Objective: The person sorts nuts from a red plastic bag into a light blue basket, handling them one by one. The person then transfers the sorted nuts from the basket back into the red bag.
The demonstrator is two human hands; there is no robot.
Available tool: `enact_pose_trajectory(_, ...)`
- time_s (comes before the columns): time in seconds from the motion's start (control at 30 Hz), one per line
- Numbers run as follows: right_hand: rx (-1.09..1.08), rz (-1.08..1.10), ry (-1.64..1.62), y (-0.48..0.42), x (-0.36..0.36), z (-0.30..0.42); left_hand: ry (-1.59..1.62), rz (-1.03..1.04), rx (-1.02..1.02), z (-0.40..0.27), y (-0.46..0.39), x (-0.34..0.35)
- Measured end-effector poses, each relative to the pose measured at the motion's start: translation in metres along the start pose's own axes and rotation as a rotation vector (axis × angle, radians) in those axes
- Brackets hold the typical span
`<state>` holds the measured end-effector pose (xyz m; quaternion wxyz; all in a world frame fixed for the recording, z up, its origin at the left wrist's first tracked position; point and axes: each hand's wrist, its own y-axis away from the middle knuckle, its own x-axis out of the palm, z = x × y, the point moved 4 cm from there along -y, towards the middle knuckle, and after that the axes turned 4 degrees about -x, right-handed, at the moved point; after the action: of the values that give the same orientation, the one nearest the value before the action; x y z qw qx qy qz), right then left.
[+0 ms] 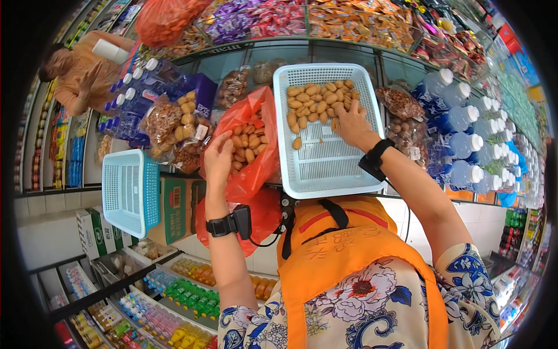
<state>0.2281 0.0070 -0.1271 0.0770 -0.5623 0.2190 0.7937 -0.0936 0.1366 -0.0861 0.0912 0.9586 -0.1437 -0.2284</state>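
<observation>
Tan-shelled nuts (314,103) lie in the upper part of a light blue plastic basket (333,187). My right hand (354,124) reaches into this basket, its fingertips among the nuts at the right; whether it grips any is hidden. Left of the basket, a red plastic bag (264,174) stands with its mouth spread, holding more of the same nuts (248,141). At the bag's left edge is my left hand (219,155), thumb and fingers together at the rim, seemingly pinching the plastic. Both wrists wear black straps.
Bagged nuts (162,120) and bottles (135,107) stand at left, near an empty blue basket (123,192) on a carton (176,209). More bagged nuts (400,103) and clear bottles (462,144) stand at right. Wrapped sweets (362,22) fill bins beyond. Another person (83,74) is at upper left.
</observation>
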Motion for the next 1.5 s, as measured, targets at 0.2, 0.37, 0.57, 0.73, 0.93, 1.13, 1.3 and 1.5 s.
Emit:
enact_pose_trajectory(0.2, -0.173, 0.1, -0.012, 0.011, 0.025, 0.007, 0.088, -0.176, 0.13, -0.016, 0.016, -0.012)
enact_pose_trajectory(0.37, -0.181, 0.218, -0.319, 0.009, 0.045, 0.015, 0.229, -0.15, 0.267, -0.047, 0.053, 0.015)
enact_pose_trajectory(0.57, -0.174, 0.237, -0.835, 0.007, 0.022, 0.012, 0.364, 0.278, 0.097, -0.057, 0.077, 0.096)
enact_pose_trajectory(0.73, -0.083, 0.357, -1.09, 0.032, -0.016, 0.032, 0.002, 0.296, 0.267, -0.057, 0.075, 0.128)
enact_pose_trajectory(0.93, -0.069, 0.507, -1.166, 0.065, -0.043, 0.05, 0.118, 0.345, 0.358, -0.073, 0.081, 0.129)
enact_pose_trajectory(1.13, -0.105, 0.528, -1.143, 0.073, -0.044, 0.047, 0.192, 0.411, 0.3, -0.068, 0.081, 0.126)
enact_pose_trajectory(1.3, -0.033, 0.66, -1.575, 0.068, -0.053, 0.05, 0.633, 0.467, 0.055, -0.067, 0.079, 0.119)
enact_pose_trajectory(1.5, -0.127, 0.609, -1.978, 0.067, -0.055, 0.051, 1.006, 0.588, -0.225, -0.048, 0.076, 0.115)
